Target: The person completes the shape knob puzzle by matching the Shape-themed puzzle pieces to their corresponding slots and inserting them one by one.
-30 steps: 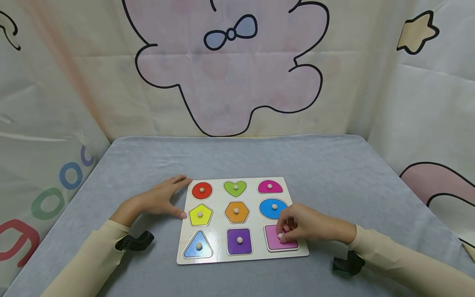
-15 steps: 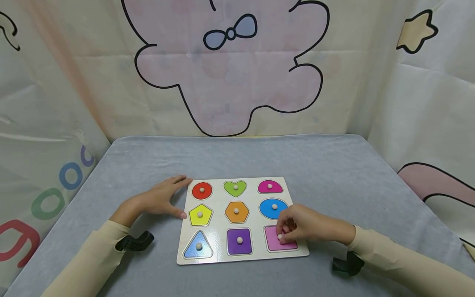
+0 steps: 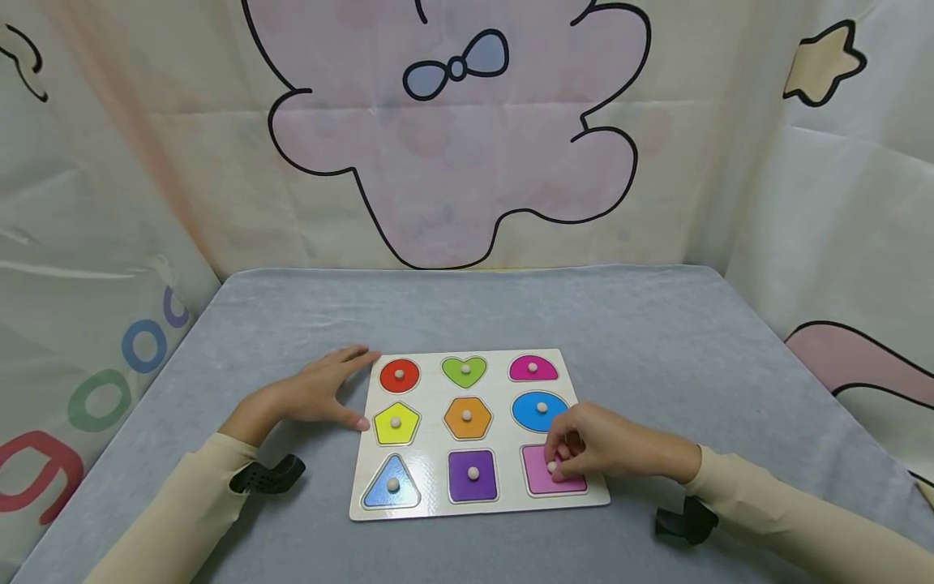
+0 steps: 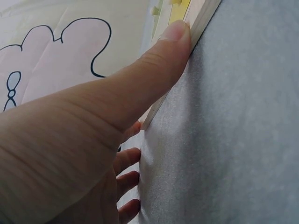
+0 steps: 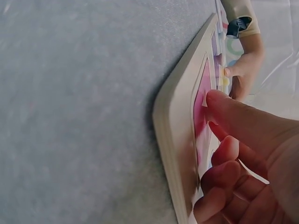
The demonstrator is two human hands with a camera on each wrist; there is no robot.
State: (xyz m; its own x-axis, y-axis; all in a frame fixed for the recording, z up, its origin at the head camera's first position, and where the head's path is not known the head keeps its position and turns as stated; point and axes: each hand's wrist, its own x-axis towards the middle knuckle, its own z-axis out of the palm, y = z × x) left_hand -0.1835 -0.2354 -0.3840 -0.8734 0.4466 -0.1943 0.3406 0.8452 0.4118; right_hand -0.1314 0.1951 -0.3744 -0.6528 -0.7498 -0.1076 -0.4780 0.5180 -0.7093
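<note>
A white wooden knob puzzle board (image 3: 433, 478) lies flat on the table. At its near right corner the pink rectangle piece (image 3: 536, 480) sits within its recess. My right hand (image 3: 606, 442) pinches that piece's small round knob (image 3: 552, 467) between thumb and index finger; the right wrist view shows the thumb (image 5: 224, 107) against the knob over the pink surface (image 5: 200, 116). My left hand (image 3: 314, 393) rests at the board's left side with fingers spread. Its thumb (image 4: 163, 56) presses on the board's edge, and a fingertip touches the far left corner.
Several other knobbed pieces fill the board, among them a blue oval (image 3: 538, 412), a purple square (image 3: 473, 477) and a blue triangle (image 3: 392, 484). Grey cloth covers the table (image 3: 467, 312). Printed curtains (image 3: 452, 186) stand behind and at both sides.
The pink rectangle piece, slightly raised from its recess a second ago, has settled down into it. My right hand keeps its pinch on the knob, and my left hand stays in place.
</note>
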